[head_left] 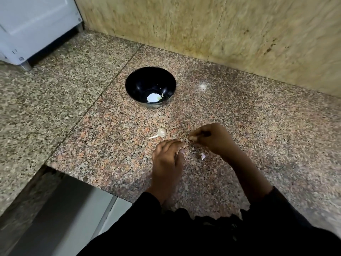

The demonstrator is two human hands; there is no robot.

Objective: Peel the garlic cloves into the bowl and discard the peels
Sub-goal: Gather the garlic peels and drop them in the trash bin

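Nearest the camera, dark sleeves [212,235] are reaching out over the granite counter [258,130], w/ both hands working well short of the black bowl [136,78].

Left hand [167,159] is sitting knuckles-up on the near side of the bowl, fingers curled down around pale scraps. It's prob bracing a clove or its skin, but what's inside is hidden, so I can't say for sure.

Right hand [212,139] is hovering just beside it, a bit closer to the bowl, thumb and fingertips pinching a small pale clove piece [191,138]. It's too small and blurred to give its long axis or which way it's pointing. The hands are nearly meeting, which fits one holding while the other strips skin.

A loose peel [202,156] is lying on the counter by the right wrist, on the near side of the bowl; prob dropped there for collecting later.

Between hands and bowl, an unpeeled garlic clove [160,133] is lying flat, long axis running diagonally, fat end toward the bowl, thin tail pointing near-left away from it. It's kept within easy reach, likely next in line.

In the bowl, a small clove bit [162,95] is resting by a white glare spot. Beyond, the stone wall [239,30] is rising behind the bowl; a white appliance [36,24] is standing far left of it.
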